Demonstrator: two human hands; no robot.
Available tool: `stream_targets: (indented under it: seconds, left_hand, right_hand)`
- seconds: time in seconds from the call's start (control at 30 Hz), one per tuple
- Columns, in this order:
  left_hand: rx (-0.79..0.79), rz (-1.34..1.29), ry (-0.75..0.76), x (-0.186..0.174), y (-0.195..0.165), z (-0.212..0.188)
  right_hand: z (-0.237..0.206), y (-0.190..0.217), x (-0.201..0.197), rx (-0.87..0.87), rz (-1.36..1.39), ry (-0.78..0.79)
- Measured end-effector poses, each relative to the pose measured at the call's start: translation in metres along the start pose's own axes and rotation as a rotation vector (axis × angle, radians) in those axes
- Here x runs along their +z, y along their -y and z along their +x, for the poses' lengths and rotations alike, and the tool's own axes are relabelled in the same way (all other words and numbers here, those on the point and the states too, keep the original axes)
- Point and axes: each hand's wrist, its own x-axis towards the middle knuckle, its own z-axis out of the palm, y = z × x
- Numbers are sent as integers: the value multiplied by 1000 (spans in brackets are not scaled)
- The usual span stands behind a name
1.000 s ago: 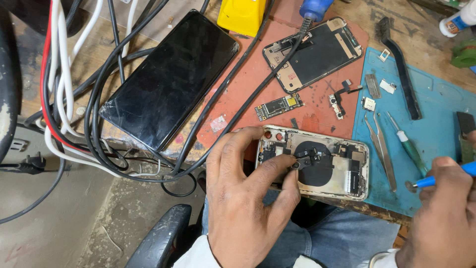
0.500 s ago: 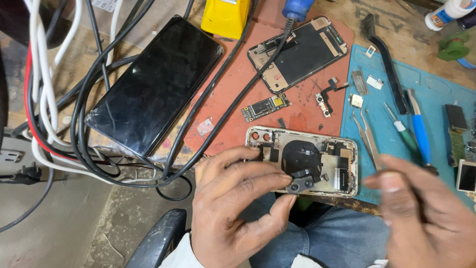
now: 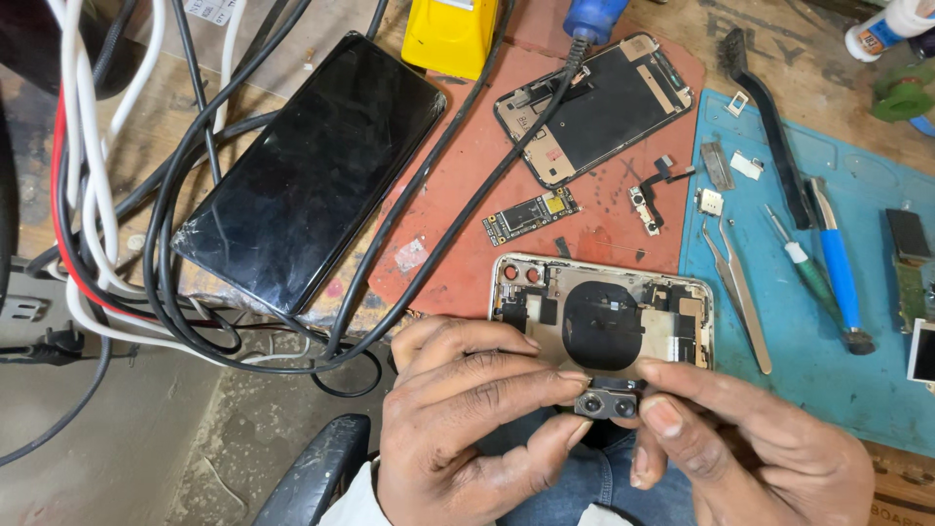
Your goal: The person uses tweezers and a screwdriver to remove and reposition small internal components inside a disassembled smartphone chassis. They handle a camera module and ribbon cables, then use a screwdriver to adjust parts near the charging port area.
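Small dark dual-lens camera module [image 3: 606,402] pinched between both hands, at the near edge of the opened silver phone housing with round black coil [image 3: 602,317]. Left hand [image 3: 467,419]: thumb and forefinger pressed together on the module's left end. Right hand [image 3: 740,443]: fingers [image 3: 662,414] closed on its right end. Module's long axis runs left to right, fingertip to fingertip; both hands equally near, touching it.

Housing lies just beyond the fingertips, long axis also left to right, on the reddish-brown mat [image 3: 467,185]. Right of the fingers, on the blue work mat [image 3: 877,380]: steel tweezers [image 3: 740,292] and a blue-handled screwdriver [image 3: 836,273], near. Beyond the housing: small green circuit board [image 3: 531,214], then a second opened phone frame [image 3: 596,107]. Far left of the fingers: black glass phone [image 3: 312,170] among black and white cables [image 3: 107,244]. Worn wooden surface [image 3: 146,117], crowded; little free room near the fingers.
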Motion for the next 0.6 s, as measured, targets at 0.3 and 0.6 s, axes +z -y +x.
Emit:
stream_targets:
  seconds: [0.3, 0.6]
  left_hand:
    - [-72, -61, -81, 1, -1, 7]
    - [-133, -74, -73, -2, -2, 5]
  right_hand:
    - [-6, -11, -24, 223, -221, 34]
    - [-6, -10, -27, 198, -216, 36]
